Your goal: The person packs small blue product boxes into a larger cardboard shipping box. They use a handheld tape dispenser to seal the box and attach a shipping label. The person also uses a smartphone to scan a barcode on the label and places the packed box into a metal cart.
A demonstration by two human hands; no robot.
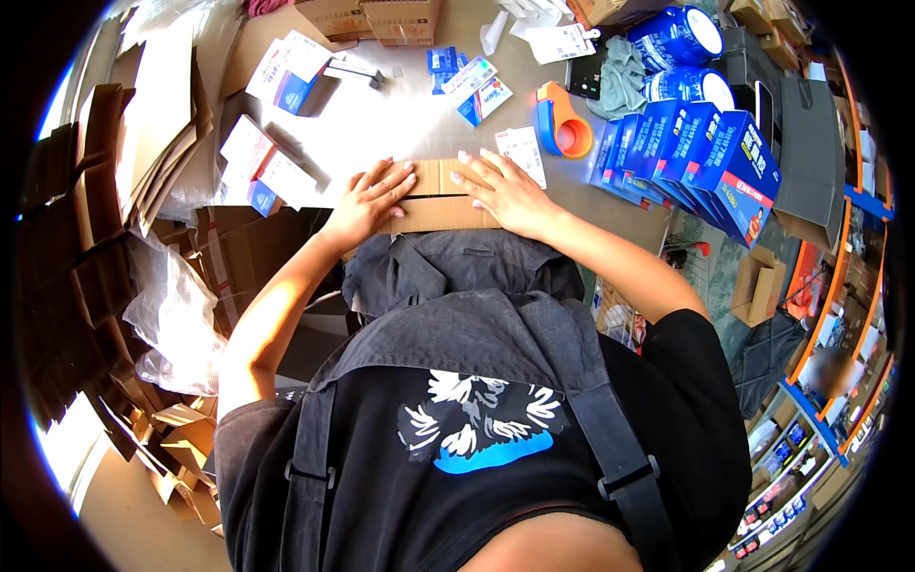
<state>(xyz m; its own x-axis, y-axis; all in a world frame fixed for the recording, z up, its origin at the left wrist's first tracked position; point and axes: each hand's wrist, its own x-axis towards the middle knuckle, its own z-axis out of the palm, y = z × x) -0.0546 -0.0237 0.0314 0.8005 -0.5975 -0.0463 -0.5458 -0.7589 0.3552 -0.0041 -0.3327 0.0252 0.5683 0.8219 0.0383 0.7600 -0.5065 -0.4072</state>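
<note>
A small brown cardboard box [437, 214] lies at the table's near edge against the dark apron [465, 322], with a dark gap between its flaps. My left hand [372, 196] rests on its left end, fingers spread over the cardboard. On the right end lies my right hand [509, 193], its fingers also spread. Just beyond that hand is a white printed slip [522, 154]. An orange and blue tape dispenser [563, 121] stands further right. Small blue and white boxes with slips [480, 89] lie beyond the cardboard box.
Several blue boxes [736, 171] stand in a row at the right, near blue tubs [679, 36] and a grey cloth [618, 79]. More slips and small boxes [264, 168] lie at the left. Flattened cardboard [161, 129] is stacked at far left; shelving [851, 286] stands at far right.
</note>
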